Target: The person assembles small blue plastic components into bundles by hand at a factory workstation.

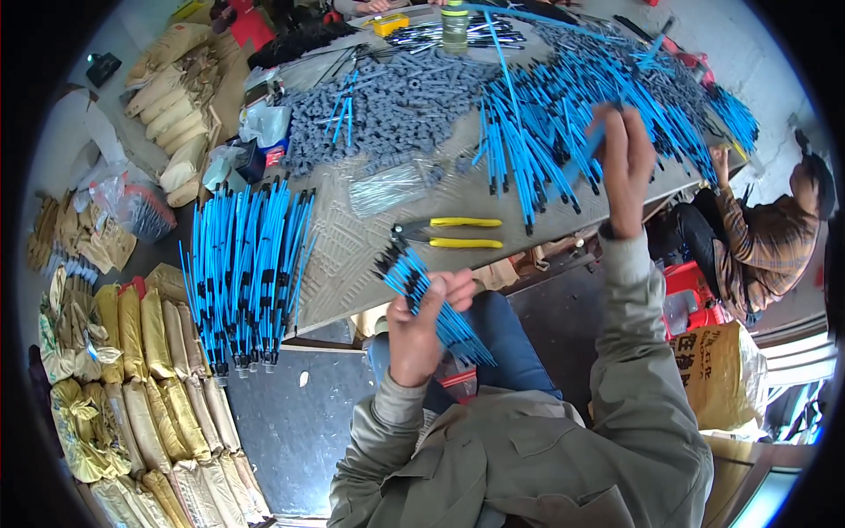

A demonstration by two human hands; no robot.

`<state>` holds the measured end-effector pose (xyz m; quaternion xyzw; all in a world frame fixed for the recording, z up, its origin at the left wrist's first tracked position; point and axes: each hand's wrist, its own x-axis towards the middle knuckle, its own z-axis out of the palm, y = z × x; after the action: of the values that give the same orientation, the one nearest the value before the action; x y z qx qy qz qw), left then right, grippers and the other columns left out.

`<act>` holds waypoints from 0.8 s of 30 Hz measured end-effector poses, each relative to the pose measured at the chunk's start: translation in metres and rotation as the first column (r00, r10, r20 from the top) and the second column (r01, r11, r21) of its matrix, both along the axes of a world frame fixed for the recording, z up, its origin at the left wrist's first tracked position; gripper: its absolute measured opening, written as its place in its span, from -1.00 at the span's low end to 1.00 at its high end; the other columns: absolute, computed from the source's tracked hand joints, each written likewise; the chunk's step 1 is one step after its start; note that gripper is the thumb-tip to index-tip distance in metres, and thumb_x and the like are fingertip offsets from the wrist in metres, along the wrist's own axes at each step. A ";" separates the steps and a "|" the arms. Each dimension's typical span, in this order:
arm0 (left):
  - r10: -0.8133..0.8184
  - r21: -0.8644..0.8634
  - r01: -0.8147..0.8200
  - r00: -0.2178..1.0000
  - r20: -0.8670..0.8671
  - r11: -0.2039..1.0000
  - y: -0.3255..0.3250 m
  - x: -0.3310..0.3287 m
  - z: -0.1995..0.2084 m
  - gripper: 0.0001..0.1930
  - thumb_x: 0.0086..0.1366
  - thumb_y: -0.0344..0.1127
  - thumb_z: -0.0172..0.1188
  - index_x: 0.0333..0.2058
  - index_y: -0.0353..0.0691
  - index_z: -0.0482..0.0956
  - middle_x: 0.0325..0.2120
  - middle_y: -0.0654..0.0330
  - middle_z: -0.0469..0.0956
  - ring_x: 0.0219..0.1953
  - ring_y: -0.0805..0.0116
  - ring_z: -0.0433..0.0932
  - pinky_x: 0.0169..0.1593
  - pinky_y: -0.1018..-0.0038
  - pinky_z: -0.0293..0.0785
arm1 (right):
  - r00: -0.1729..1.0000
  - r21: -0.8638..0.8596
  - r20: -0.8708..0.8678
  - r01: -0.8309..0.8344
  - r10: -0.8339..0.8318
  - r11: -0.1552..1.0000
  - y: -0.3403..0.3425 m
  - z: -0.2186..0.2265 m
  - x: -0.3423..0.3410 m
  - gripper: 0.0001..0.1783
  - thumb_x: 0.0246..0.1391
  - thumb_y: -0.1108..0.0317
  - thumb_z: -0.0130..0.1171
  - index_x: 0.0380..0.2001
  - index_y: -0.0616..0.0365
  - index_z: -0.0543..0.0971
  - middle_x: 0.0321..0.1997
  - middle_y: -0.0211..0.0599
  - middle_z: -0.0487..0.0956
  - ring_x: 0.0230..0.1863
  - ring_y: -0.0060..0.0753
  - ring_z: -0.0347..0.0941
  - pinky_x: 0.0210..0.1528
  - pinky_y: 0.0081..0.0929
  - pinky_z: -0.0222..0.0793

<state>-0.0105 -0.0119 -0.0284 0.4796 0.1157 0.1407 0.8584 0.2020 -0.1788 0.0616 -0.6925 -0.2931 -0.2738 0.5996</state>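
Observation:
My left hand is closed around a bundle of thin blue rods with black fittings, held at the table's near edge above my lap. My right hand is raised over the right part of the table, its fingers pinched on a blue rod smeared by motion. Beneath and beyond it spreads a large heap of blue rods with black ends. Pliers with yellow handles lie just beyond my left hand. Next to them is a clear bag of thin pale sticks.
Small grey plastic parts cover the table's middle. Bunched blue rods overhang its left edge. A bottle stands at the back. Stacked sacks line the left floor. At right sits another person, by a red crate.

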 end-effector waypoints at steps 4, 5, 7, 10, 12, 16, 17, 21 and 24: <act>0.162 -0.039 -0.162 0.987 -0.011 0.986 0.012 0.009 0.003 -0.73 0.32 -0.28 0.00 -0.16 -0.40 0.41 -0.17 -0.16 0.50 -0.15 0.09 0.55 -0.11 0.28 0.50 | 0.999 -0.258 -0.018 -0.053 0.050 0.965 -0.047 -0.023 -0.078 -0.73 0.22 0.30 -0.16 -0.35 0.23 0.48 -0.59 -0.48 0.45 -0.63 -0.76 0.24 -0.61 -0.72 0.08; 0.189 -0.046 -0.188 0.982 0.023 0.981 0.014 0.013 0.004 -0.73 0.32 -0.28 0.00 -0.15 -0.40 0.40 -0.17 -0.16 0.50 -0.15 0.10 0.55 -0.11 0.29 0.50 | 0.994 -0.240 -0.009 -0.108 0.109 0.965 -0.051 -0.032 -0.089 -0.75 0.21 0.32 -0.16 -0.36 0.23 0.48 -0.61 -0.46 0.45 -0.64 -0.71 0.27 -0.60 -0.70 0.12; 0.214 -0.052 -0.212 0.975 0.051 0.976 0.010 0.015 0.007 -0.72 0.32 -0.28 0.00 -0.14 -0.40 0.40 -0.17 -0.16 0.50 -0.15 0.10 0.55 -0.12 0.31 0.50 | 0.982 -0.282 0.004 -0.180 0.189 0.942 -0.051 -0.051 -0.105 -0.80 0.16 0.40 -0.13 -0.38 0.25 0.47 -0.63 -0.40 0.45 -0.65 -0.60 0.33 -0.59 -0.64 0.20; 0.125 -0.030 -0.122 0.987 0.099 0.992 -0.005 0.017 0.015 -0.72 0.31 -0.28 0.00 -0.13 -0.41 0.40 -0.23 -0.09 0.53 -0.15 0.13 0.55 -0.11 0.31 0.50 | 0.953 -0.284 -0.044 -0.298 0.298 0.911 -0.034 -0.078 -0.117 -0.92 0.04 0.50 0.06 -0.36 0.26 0.48 -0.64 -0.19 0.43 -0.66 -0.34 0.40 -0.59 -0.50 0.28; 0.146 -0.050 -0.142 0.984 0.105 0.989 -0.019 0.016 0.018 -0.73 0.31 -0.29 0.01 -0.14 -0.40 0.41 -0.27 -0.05 0.54 -0.21 0.17 0.55 -0.16 0.34 0.49 | 0.953 -0.263 -0.069 -0.303 0.296 0.916 -0.014 -0.086 -0.127 -0.90 0.03 0.45 0.11 -0.36 0.23 0.48 -0.59 -0.18 0.48 -0.61 -0.25 0.46 -0.58 -0.42 0.32; 0.237 0.023 -0.243 0.962 0.138 0.970 -0.029 0.015 0.012 -0.76 0.30 -0.29 0.03 -0.19 -0.37 0.44 -0.38 0.07 0.55 -0.40 0.30 0.53 -0.29 0.43 0.45 | 0.969 -0.389 -0.016 -0.233 0.246 0.891 0.007 -0.102 -0.134 -0.87 0.01 0.40 0.14 -0.36 0.20 0.49 -0.54 -0.17 0.50 -0.56 -0.19 0.49 -0.57 -0.36 0.32; 0.287 0.144 -0.310 0.945 0.158 0.940 -0.028 0.017 0.009 -0.77 0.29 -0.29 0.05 -0.20 -0.35 0.45 -0.41 0.10 0.55 -0.47 0.34 0.49 -0.35 0.46 0.42 | 0.959 -0.419 -0.016 -0.265 0.284 0.868 0.010 -0.100 -0.133 -0.87 0.01 0.37 0.13 -0.36 0.17 0.49 -0.53 -0.18 0.50 -0.56 -0.18 0.49 -0.56 -0.36 0.33; 0.317 0.250 -0.340 0.940 0.129 0.907 -0.011 0.008 0.006 -0.80 0.27 -0.28 0.08 -0.25 -0.32 0.46 -0.49 0.16 0.54 -0.62 0.43 0.36 -0.47 0.52 0.31 | 0.916 -0.508 0.074 -0.306 0.395 0.805 0.016 -0.095 -0.094 -0.87 0.02 0.30 0.08 -0.38 0.08 0.51 -0.50 -0.22 0.52 -0.54 -0.15 0.48 -0.55 -0.34 0.36; 0.279 0.202 -0.291 0.957 0.085 0.935 -0.004 0.000 0.011 -0.80 0.26 -0.27 0.10 -0.26 -0.30 0.46 -0.51 0.15 0.54 -0.62 0.42 0.37 -0.47 0.51 0.32 | 0.984 -0.605 0.092 -0.069 0.155 0.793 0.018 -0.080 0.001 -0.87 0.01 0.41 0.05 -0.34 0.13 0.54 -0.44 -0.15 0.53 -0.43 -0.08 0.49 -0.43 -0.26 0.39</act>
<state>-0.0100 -0.0158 -0.0171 0.5427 0.1445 0.2882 0.7756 0.2029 -0.1612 -0.0184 -0.8074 -0.4453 -0.1778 0.3438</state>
